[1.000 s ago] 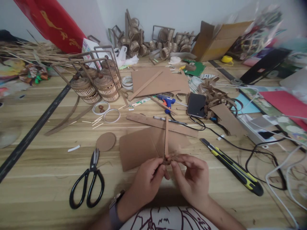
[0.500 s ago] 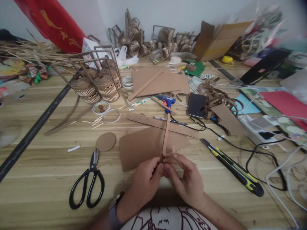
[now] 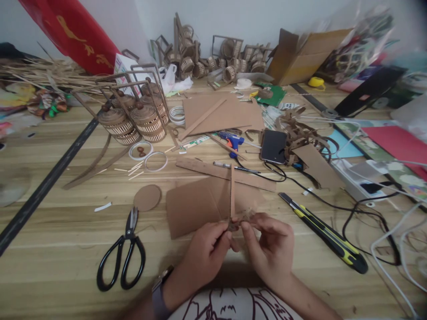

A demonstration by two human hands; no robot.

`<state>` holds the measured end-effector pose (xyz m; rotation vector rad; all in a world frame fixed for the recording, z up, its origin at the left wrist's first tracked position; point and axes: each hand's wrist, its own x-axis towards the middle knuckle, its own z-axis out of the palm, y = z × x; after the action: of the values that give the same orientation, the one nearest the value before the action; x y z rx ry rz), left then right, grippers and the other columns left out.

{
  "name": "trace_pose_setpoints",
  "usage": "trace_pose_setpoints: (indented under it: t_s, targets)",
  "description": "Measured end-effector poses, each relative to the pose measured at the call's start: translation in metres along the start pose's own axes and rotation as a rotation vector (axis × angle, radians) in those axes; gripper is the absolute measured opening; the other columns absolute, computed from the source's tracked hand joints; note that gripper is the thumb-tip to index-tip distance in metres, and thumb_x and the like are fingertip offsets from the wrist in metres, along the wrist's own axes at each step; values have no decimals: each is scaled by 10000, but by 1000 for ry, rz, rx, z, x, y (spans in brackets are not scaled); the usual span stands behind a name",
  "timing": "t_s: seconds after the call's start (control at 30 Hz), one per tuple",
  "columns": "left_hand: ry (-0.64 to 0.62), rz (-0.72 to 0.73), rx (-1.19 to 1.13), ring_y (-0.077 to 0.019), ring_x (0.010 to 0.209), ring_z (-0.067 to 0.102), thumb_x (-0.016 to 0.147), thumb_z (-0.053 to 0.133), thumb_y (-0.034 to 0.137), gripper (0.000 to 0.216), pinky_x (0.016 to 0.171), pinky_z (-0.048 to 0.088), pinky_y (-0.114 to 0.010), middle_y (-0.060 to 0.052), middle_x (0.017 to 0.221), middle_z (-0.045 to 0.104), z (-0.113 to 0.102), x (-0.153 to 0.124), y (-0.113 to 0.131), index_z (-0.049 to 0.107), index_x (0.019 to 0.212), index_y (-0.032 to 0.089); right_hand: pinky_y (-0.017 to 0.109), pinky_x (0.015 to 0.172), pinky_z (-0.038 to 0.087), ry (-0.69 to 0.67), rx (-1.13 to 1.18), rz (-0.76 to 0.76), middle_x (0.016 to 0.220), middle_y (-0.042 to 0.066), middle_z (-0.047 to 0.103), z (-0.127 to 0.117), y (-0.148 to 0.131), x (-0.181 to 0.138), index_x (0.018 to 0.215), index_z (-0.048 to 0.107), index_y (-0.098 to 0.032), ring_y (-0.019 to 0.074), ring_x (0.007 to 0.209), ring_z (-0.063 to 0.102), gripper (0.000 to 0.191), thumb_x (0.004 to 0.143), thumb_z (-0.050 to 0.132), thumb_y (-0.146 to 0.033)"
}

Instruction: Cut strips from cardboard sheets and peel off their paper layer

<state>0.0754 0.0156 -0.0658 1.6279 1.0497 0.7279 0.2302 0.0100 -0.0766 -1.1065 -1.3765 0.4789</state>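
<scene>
My left hand pinches a narrow brown cardboard strip near its lower end; the strip points away from me, over a flat cardboard sheet. Close beside it, my right hand has thumb and fingers closed on a thin, ragged brown piece at the strip's end, which looks like peeled cardboard paper. The fingers hide part of where the two meet. To the left lie black-handled scissors and a cardboard disc. A yellow and black utility knife lies to the right.
Small lidded baskets with tall handles stand at the back left. Behind the sheet lie a longer cardboard strip, a pen, a blue glue gun and a phone. Black and white cables run along the right.
My right hand has moved slightly right, away from my left, drawing the ragged piece sideways. The strip has tipped more upright in view and its far end has come nearer.
</scene>
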Motion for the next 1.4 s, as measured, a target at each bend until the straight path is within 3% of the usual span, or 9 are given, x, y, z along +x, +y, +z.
trace_pose_setpoints:
  t_s: [0.17, 0.27, 0.37, 0.43, 0.63, 0.93, 1.13, 1.4]
  targets:
    - [5, -67, -120, -174, 753, 656, 985, 448, 402, 317, 669, 465, -243, -52, 812, 713, 2, 0, -3, 629, 873, 167, 281, 571, 565, -162, -65, -54, 646, -19, 674, -4, 2, -4, 836, 574, -267, 164, 608, 685, 172, 873, 627, -108]
    - [21, -73, -130, -156, 705, 647, 996, 408, 369, 313, 663, 459, -235, -33, 764, 705, 2, 1, -2, 593, 828, 181, 307, 629, 597, -214, -108, -122, 797, 8, 755, -4, 1, -2, 919, 596, -286, 184, 707, 735, 194, 858, 646, -108]
    - [44, -75, -89, -154, 682, 640, 987, 402, 347, 290, 638, 445, -232, -26, 745, 696, 1, 3, -2, 567, 804, 192, 379, 770, 621, -209, -142, -202, 932, 20, 791, -2, -1, 4, 1071, 605, -307, 211, 820, 762, 318, 831, 670, -109]
    - [49, -63, -60, -156, 679, 639, 988, 400, 345, 293, 637, 439, -234, -29, 742, 695, 1, 3, -2, 558, 794, 194, 393, 804, 618, -221, -181, -222, 918, 12, 795, -1, -3, 6, 1064, 615, -310, 208, 817, 763, 309, 835, 656, -106]
    - [37, 10, -5, -167, 709, 638, 1002, 389, 318, 298, 670, 440, -244, -44, 764, 699, 1, 0, -3, 588, 824, 184, 330, 684, 612, -239, -279, -213, 868, 36, 773, -7, -1, -1, 835, 652, -280, 197, 811, 745, 174, 874, 615, -114]
    - [-13, 16, 18, -163, 732, 640, 1001, 392, 299, 342, 715, 439, -245, -39, 748, 685, 0, -1, -1, 611, 767, 179, 295, 608, 572, -57, -62, -48, 725, -2, 711, -5, -1, -2, 820, 566, -266, 173, 688, 707, 197, 854, 648, -90]
    - [24, -21, -71, -162, 757, 651, 1001, 423, 366, 319, 715, 450, -233, -41, 802, 704, 0, 0, -1, 614, 833, 174, 310, 688, 602, -220, -127, -143, 795, 11, 739, -8, 0, -3, 782, 615, -272, 182, 805, 735, 224, 867, 617, -64]
    - [67, -5, 21, -147, 670, 623, 1001, 393, 341, 314, 635, 416, -217, -18, 728, 679, 0, 0, -5, 566, 784, 195, 333, 799, 622, -232, -257, -349, 934, 32, 785, -3, -6, 8, 1030, 556, -273, 185, 835, 761, 248, 874, 618, -90]
